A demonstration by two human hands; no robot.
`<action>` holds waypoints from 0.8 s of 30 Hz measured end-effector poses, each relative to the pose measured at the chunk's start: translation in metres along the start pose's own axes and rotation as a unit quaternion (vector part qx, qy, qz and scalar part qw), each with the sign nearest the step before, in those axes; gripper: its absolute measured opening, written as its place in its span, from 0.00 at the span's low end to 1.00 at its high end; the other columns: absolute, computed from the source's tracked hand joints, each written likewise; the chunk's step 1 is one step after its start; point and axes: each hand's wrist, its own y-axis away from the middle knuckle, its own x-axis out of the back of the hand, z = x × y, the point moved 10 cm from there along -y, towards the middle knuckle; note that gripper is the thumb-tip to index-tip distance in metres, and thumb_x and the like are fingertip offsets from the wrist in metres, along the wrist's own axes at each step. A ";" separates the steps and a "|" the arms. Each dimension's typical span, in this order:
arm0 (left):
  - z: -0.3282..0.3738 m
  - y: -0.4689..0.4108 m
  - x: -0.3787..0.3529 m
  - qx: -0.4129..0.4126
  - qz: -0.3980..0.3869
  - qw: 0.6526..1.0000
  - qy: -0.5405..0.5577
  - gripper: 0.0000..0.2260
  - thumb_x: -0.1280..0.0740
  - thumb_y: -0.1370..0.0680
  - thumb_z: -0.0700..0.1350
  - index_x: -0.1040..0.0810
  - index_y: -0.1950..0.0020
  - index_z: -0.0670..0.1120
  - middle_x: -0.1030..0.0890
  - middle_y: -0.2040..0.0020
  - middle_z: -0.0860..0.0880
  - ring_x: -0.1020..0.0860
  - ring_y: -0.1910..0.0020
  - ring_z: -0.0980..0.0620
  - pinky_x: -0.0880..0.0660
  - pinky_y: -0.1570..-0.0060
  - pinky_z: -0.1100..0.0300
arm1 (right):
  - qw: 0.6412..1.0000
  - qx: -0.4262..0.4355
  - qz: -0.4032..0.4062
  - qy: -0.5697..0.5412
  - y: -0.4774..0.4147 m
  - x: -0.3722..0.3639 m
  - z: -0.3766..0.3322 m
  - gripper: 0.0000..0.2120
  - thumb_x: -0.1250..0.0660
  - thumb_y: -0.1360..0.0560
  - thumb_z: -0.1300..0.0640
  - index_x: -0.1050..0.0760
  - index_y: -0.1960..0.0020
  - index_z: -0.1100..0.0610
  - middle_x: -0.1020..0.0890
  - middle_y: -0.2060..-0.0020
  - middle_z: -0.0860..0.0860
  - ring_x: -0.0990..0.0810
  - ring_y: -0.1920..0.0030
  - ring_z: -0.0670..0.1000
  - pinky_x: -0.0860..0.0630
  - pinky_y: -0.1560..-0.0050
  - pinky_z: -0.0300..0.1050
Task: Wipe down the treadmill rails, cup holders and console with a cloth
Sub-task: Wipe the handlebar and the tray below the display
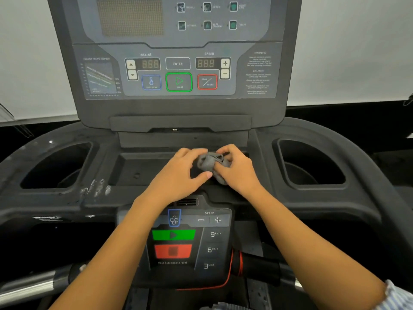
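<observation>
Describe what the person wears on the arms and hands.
The left hand and right hand are bare: no gloves, rings or watch visible. Both forearms are uncovered. A blue-and-white striped fabric sleeve shows only near the right elbow, at the picture's bottom corner.

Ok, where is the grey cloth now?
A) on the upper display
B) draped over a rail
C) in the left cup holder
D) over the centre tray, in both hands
D: left hand and right hand both grip the bunched grey cloth above the centre tray.
</observation>
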 end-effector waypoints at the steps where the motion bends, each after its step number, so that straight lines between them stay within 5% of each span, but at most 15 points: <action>1: 0.005 -0.004 -0.001 -0.013 -0.002 1.000 0.006 0.27 0.31 0.26 0.52 0.36 0.29 0.53 0.32 0.39 0.54 0.30 0.42 0.56 0.34 0.43 0.65 | 0.996 -0.041 -0.009 -0.081 0.002 -0.003 0.003 0.10 0.32 0.26 0.58 0.27 0.46 0.56 0.22 0.56 0.51 0.23 0.56 0.47 0.28 0.59 0.30; 5: 0.020 -0.024 -0.006 -0.048 -0.001 0.999 -0.005 0.31 0.29 0.29 0.53 0.35 0.29 0.53 0.35 0.35 0.53 0.35 0.37 0.58 0.41 0.41 0.69 | 0.911 -0.156 -0.115 -0.364 0.012 -0.024 0.009 0.11 0.43 0.20 0.55 0.27 0.44 0.60 0.19 0.48 0.58 0.20 0.48 0.54 0.23 0.45 0.51; 7: 0.022 -0.035 -0.004 -0.050 0.017 0.999 -0.014 0.27 0.28 0.29 0.51 0.31 0.31 0.52 0.38 0.40 0.52 0.35 0.42 0.59 0.41 0.44 0.72 | 0.901 -0.153 -0.103 -0.392 0.008 -0.012 0.015 0.12 0.45 0.19 0.54 0.27 0.43 0.59 0.19 0.46 0.59 0.19 0.46 0.55 0.22 0.44 0.52; 10: 0.031 -0.048 -0.010 -0.084 0.026 0.995 -0.052 0.20 0.29 0.28 0.46 0.27 0.38 0.50 0.39 0.45 0.50 0.30 0.48 0.52 0.32 0.46 0.64 | 0.959 -0.115 0.032 -0.258 -0.004 0.030 0.032 0.09 0.44 0.20 0.54 0.25 0.51 0.53 0.18 0.51 0.56 0.19 0.48 0.53 0.22 0.44 0.52; 14: 0.056 -0.059 -0.030 -0.170 0.019 0.968 -0.182 0.12 0.32 0.26 0.42 0.28 0.45 0.43 0.34 0.46 0.45 0.27 0.57 0.45 0.25 0.58 0.49 | 0.982 -0.045 0.175 -0.057 -0.008 0.076 0.033 0.08 0.43 0.21 0.55 0.26 0.49 0.55 0.20 0.53 0.51 0.22 0.50 0.49 0.28 0.49 0.43; 16: 0.064 -0.065 -0.045 -0.207 -0.001 0.949 -0.239 0.12 0.33 0.25 0.42 0.27 0.44 0.42 0.31 0.44 0.43 0.26 0.56 0.44 0.25 0.58 0.48 | 0.981 -0.034 0.192 -0.014 -0.006 0.081 0.035 0.09 0.44 0.20 0.55 0.27 0.47 0.57 0.23 0.50 0.52 0.25 0.50 0.48 0.33 0.51 0.38; 20: 0.063 -0.071 -0.075 -0.216 -0.087 0.941 -0.245 0.19 0.35 0.23 0.48 0.29 0.34 0.46 0.33 0.34 0.46 0.28 0.42 0.46 0.30 0.41 0.55 | 0.982 -0.025 0.189 0.006 -0.005 0.074 0.041 0.10 0.45 0.19 0.54 0.28 0.47 0.58 0.26 0.51 0.52 0.28 0.50 0.48 0.37 0.52 0.35; 24: 0.050 -0.065 -0.073 -0.211 -0.110 0.948 -0.213 0.15 0.34 0.24 0.45 0.24 0.38 0.46 0.29 0.37 0.48 0.28 0.41 0.49 0.35 0.45 0.62 | 0.985 0.010 0.166 0.036 -0.007 0.066 0.034 0.12 0.46 0.19 0.54 0.29 0.45 0.59 0.28 0.50 0.51 0.31 0.51 0.44 0.40 0.53 0.29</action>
